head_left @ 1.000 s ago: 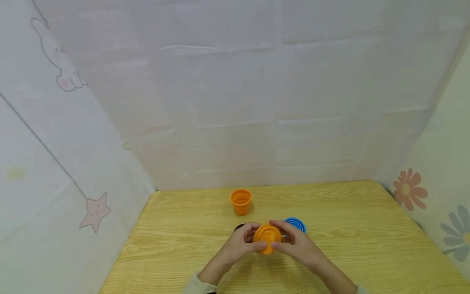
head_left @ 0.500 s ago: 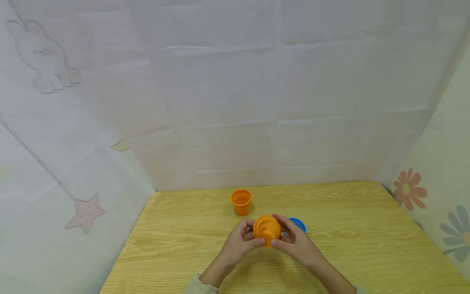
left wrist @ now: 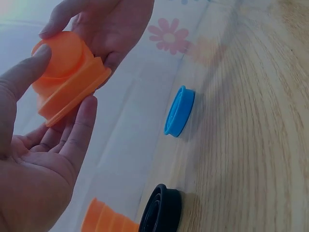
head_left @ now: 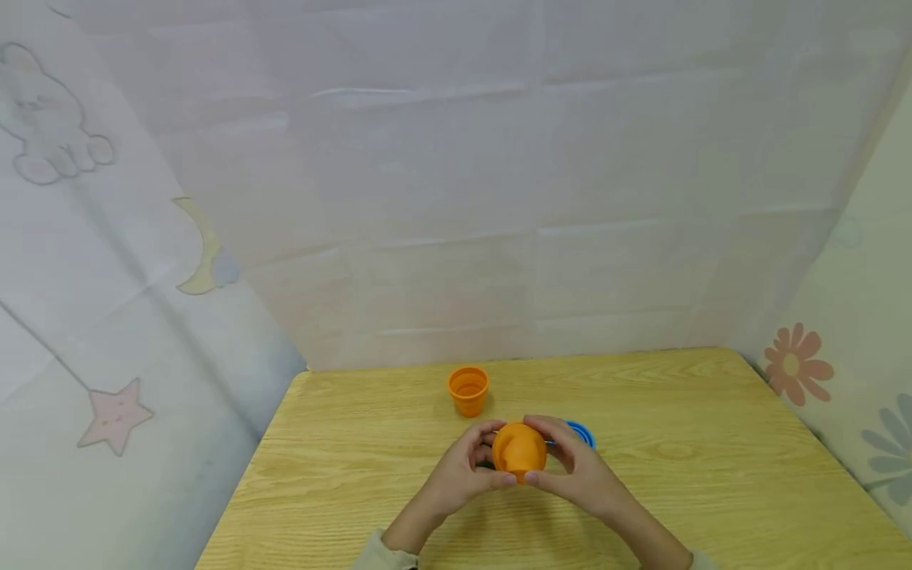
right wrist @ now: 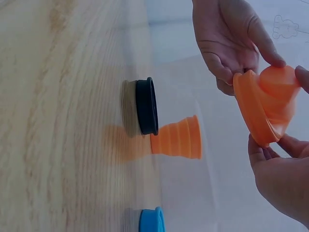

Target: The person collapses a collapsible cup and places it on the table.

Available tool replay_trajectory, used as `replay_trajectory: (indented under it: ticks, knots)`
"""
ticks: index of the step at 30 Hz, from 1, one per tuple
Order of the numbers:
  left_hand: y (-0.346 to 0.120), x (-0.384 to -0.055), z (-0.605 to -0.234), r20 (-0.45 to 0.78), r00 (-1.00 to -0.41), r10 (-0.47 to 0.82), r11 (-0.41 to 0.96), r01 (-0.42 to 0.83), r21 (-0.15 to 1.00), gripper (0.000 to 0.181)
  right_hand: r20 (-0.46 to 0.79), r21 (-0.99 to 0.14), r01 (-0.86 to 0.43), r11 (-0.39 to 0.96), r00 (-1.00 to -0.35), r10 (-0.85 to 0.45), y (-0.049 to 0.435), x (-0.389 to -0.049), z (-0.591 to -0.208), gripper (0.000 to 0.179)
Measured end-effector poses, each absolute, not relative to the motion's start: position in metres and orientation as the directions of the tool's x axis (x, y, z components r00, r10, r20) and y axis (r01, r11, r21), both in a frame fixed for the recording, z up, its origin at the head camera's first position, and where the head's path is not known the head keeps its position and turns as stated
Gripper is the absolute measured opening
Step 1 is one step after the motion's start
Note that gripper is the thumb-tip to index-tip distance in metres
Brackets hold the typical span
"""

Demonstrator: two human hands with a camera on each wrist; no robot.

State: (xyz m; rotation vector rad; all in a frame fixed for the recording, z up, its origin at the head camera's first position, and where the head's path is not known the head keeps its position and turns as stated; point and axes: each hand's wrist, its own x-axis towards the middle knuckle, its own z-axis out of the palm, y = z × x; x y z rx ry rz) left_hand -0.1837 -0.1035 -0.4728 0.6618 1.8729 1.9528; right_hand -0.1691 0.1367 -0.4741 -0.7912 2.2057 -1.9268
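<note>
Above the table, both hands hold an orange collapsible cup (head_left: pixel 520 450) between them. My left hand (head_left: pixel 454 473) grips its left side, thumb on the near part and fingers round the far rim. My right hand (head_left: pixel 586 476) grips the right side in the same way. The cup's wall is unevenly folded, and its round base (left wrist: pixel 65 54) bulges out towards the thumbs in the left wrist view. On the table beyond stand a flattened blue cup (left wrist: pixel 179 112), partly behind my right hand in the head view, and a flattened black cup (right wrist: pixel 147 106), mostly hidden there by my left hand.
A second orange cup (head_left: pixel 469 392), fully extended, stands upright farther back on the wooden table (head_left: pixel 321 475). A pale hanging sheet (head_left: pixel 427 198) rises behind the table, with patterned sheets on the left and right.
The held orange cup has been turned and worked by the fingers, and its base now bulges out more. The left patterned sheet has shifted leftward in view. The standing orange cup stays put.
</note>
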Motion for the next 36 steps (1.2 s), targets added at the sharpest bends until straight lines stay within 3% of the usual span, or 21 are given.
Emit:
replay_trajectory:
  ticks: [17, 25, 29, 36]
  knots:
    - [-0.1012, -0.1853, -0.4793, 0.125, -0.852, 0.508, -0.015, 0.136, 0.991, 0.066, 0.202, -0.960, -0.265, 0.094, -0.882, -0.426, 0.1381, -0.1701, -0.4728, 0.061]
    - [-0.1052, -0.1853, -0.4756, 0.086, -0.837, 0.541, -0.008, 0.097, 0.995, 0.070, 0.232, -0.952, -0.294, 0.083, -0.872, -0.431, 0.1363, -0.1703, -0.4747, 0.061]
    - [-0.1084, -0.1853, -0.4720, 0.053, -0.829, 0.556, -0.027, 0.046, 0.999, 0.062, 0.247, -0.947, -0.311, 0.078, -0.862, -0.443, 0.1359, -0.1694, -0.4752, 0.061]
    - [-0.1066, -0.1876, -0.4718, 0.006, -0.873, 0.487, 0.008, 0.012, 1.000, 0.050, 0.225, -0.953, -0.295, 0.067, -0.838, -0.497, 0.1356, -0.1680, -0.4740, 0.059]
